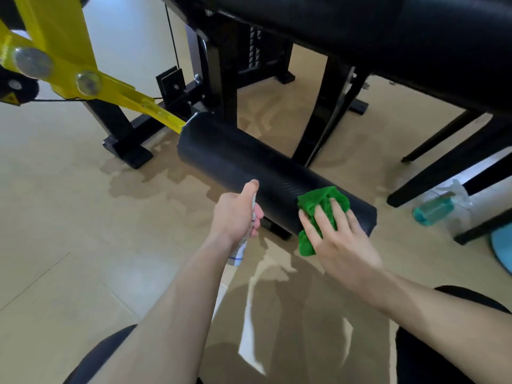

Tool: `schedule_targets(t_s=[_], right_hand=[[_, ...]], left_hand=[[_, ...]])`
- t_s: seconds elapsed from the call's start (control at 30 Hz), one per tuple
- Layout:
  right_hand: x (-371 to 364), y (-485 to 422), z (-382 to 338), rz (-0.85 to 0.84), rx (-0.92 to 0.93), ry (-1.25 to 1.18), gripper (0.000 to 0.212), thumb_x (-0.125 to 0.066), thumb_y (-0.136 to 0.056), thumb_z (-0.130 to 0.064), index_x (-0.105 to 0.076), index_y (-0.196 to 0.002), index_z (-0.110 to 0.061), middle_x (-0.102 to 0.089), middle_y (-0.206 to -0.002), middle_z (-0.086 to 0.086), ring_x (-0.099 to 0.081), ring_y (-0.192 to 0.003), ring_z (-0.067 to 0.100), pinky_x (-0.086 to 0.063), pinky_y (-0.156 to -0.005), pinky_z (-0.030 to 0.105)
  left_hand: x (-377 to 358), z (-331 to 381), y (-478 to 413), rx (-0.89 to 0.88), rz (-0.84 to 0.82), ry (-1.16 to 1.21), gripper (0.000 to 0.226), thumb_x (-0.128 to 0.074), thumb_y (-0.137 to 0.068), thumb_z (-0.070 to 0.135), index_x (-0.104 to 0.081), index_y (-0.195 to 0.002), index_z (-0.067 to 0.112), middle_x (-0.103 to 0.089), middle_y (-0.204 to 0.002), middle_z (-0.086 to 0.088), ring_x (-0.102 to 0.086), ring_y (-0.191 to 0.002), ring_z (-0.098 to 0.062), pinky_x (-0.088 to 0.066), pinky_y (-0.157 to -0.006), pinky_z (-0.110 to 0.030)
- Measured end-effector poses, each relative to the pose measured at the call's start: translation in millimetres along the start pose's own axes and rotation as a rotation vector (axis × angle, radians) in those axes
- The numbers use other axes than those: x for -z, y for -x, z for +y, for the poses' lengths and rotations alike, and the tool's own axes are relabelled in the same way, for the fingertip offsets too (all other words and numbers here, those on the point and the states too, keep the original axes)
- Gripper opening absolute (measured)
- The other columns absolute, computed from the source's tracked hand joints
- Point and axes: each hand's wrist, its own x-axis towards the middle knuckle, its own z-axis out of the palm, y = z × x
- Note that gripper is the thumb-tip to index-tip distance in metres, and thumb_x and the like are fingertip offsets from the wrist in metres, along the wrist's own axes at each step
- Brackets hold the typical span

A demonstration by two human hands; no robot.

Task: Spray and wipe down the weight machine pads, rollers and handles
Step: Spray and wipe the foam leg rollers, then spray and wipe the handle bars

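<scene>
Head view — left hand [235, 214] grips spray bottle [240, 252], right hand [342, 241] flat, pressing green cloth [315, 200] on roller [235, 156].

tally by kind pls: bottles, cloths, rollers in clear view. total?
Bottles: 2 (spray bottle in left hand; teal bottle on floor)
Cloths: 1 (green cloth under right hand)
Rollers: 1 (black roller)
Total: 4
</scene>
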Motion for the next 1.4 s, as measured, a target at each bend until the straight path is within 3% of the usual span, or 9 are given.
schedule_targets(t_s=[0.1, 0.27, 0.5, 0.7, 0.83, 0.93, 1.0, 1.13, 1.4], right_hand=[[1, -81, -34, 0.043, 0.075, -0.069, 0.062, -0.054, -0.091, -0.018, -0.042, -0.15, -0.004, -0.046, -0.146, 0.024, -0.038, -0.133, 0.051, -0.038, -0.107, 0.062], [21, -163, -82, 0.024, 0.201, 0.049, 0.056, -0.034, -0.102, -0.018, -0.027, -0.155, -0.001, -0.015, -0.163, 0.024, -0.021, -0.144, 0.052, -0.026, -0.114, 0.063], [23, -23, 2, -0.129, 0.173, -0.068, 0.049, -0.048, -0.099, -0.014, -0.048, -0.148, -0.007, -0.037, -0.158, 0.01, -0.039, -0.137, 0.047, -0.035, -0.112, 0.057], [131, 51, 33, -0.464, -0.053, -0.169, 0.06, -0.062, -0.09, -0.01, -0.046, -0.147, -0.001, -0.038, -0.156, 0.021, -0.041, -0.134, 0.048, -0.039, -0.109, 0.054], [218, 20, 36, -0.382, -0.109, -0.323, 0.045, -0.053, -0.089, -0.013, -0.063, -0.132, -0.004, -0.054, -0.145, 0.016, -0.055, -0.125, 0.045, -0.052, -0.097, 0.05], [269, -17, 54, -0.372, -0.195, -0.534, 0.062, -0.018, -0.098, -0.033, -0.046, -0.149, -0.013, -0.034, -0.16, 0.011, -0.032, -0.146, 0.038, -0.039, -0.113, 0.052], [296, -31, 69, -0.417, -0.114, -0.56, 0.061, -0.033, -0.098, -0.027, -0.027, -0.157, -0.014, -0.014, -0.166, 0.012, -0.012, -0.151, 0.039, -0.025, -0.12, 0.051], [368, -32, 111, -0.315, -0.172, -0.593, 0.068, -0.048, -0.094, -0.009, -0.021, -0.157, -0.014, -0.01, -0.163, 0.011, -0.008, -0.151, 0.037, -0.033, -0.116, 0.043], [461, -5, 187, -0.165, -0.321, -0.749, 0.063, -0.065, -0.088, -0.018, -0.041, -0.146, -0.019, -0.028, -0.154, 0.009, -0.038, -0.134, 0.035, -0.046, -0.106, 0.041]], left_hand=[[14, 1, 1, -0.037, 0.08, 0.017, 0.063, -0.05, -0.102, 0.05, -0.061, -0.062, 0.003, -0.055, -0.054, -0.014, -0.048, -0.044, -0.024, -0.047, -0.055, -0.027], [35, 9, 6, -0.025, 0.219, 0.065, 0.062, -0.052, -0.101, 0.048, -0.061, -0.061, 0.001, -0.054, -0.052, -0.015, -0.048, -0.04, -0.023, -0.044, -0.046, -0.026], [37, 55, 66, 0.153, 0.147, -0.019, 0.063, -0.049, -0.098, 0.053, -0.061, -0.059, 0.005, -0.056, -0.053, -0.015, -0.048, -0.04, -0.024, -0.043, -0.049, -0.029], [12, 140, 128, 0.172, 0.055, -0.151, 0.065, -0.047, -0.104, 0.049, -0.063, -0.064, 0.001, -0.059, -0.054, -0.014, -0.05, -0.041, -0.022, -0.048, -0.052, -0.027], [1, 198, 162, 0.131, 0.042, -0.147, 0.067, -0.047, -0.107, 0.049, -0.062, -0.063, 0.0, -0.056, -0.051, -0.012, -0.048, -0.04, -0.02, -0.044, -0.045, -0.022], [0, 240, 187, 0.117, 0.031, -0.149, 0.066, -0.049, -0.106, 0.048, -0.063, -0.062, 0.0, -0.056, -0.053, -0.014, -0.049, -0.041, -0.022, -0.043, -0.045, -0.021], [-1, 266, 203, 0.122, 0.015, -0.154, 0.067, -0.048, -0.104, 0.051, -0.063, -0.062, 0.001, -0.057, -0.055, -0.015, -0.05, -0.042, -0.022, -0.045, -0.048, -0.023], [1, 315, 240, 0.12, 0.018, -0.146, 0.066, -0.05, -0.103, 0.054, -0.062, -0.06, 0.004, -0.057, -0.054, -0.013, -0.051, -0.047, -0.024, -0.046, -0.054, -0.03], [-18, 393, 323, 0.077, 0.075, -0.157, 0.065, -0.055, -0.097, 0.055, -0.059, -0.049, 0.011, -0.061, -0.058, -0.014, -0.053, -0.052, -0.025, -0.046, -0.057, -0.035]])
